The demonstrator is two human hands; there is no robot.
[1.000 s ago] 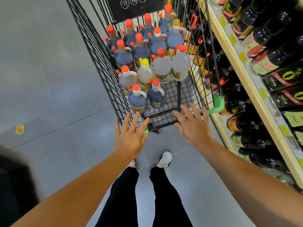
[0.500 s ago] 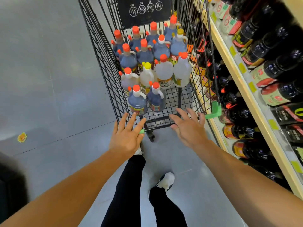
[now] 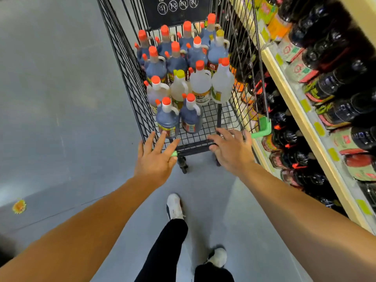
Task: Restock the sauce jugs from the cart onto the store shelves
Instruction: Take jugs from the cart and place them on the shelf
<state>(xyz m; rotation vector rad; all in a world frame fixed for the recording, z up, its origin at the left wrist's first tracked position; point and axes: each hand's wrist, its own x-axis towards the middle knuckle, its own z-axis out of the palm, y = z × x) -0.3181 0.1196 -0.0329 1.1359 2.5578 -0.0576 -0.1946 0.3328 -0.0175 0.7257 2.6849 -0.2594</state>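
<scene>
The left hand [image 3: 155, 160], fingers spread and holding nothing, sits just below the nearest dark jug [image 3: 167, 119] at its 12 o'clock, upright in the cart [image 3: 195, 146], while the right hand [image 3: 231, 151], also loose and empty, lies farther off at the rear bar, shelves [image 3: 295, 102] at 3 o'clock.

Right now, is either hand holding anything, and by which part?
No jug is held. Both hands, left and right, lie with straight fingers at the cart's near rail, gripping nothing.
</scene>
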